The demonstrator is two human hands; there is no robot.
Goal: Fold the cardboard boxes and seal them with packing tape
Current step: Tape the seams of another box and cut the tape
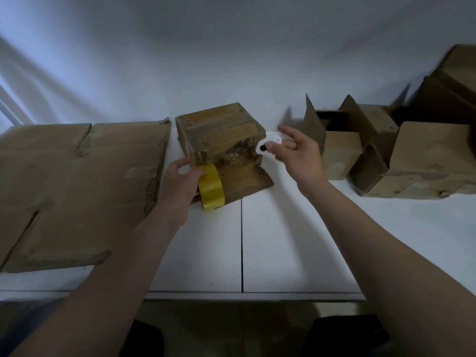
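A small folded cardboard box (221,130) stands at the middle of the white table (283,240), with one flap lying flat toward me. My left hand (180,184) grips a yellow roll of packing tape (211,188) against the box's near face, where a clear strip of tape shines. Beside the box's right edge, my right hand (298,153) holds a small white cutter with a black dot (266,145), pinched under the thumb with the other fingers spread.
Flattened cardboard sheets (77,181) cover the table's left part. Several folded and half-open boxes (386,155) crowd the right side, stacked toward the wall. A dark seam runs down the table's middle to its front edge.
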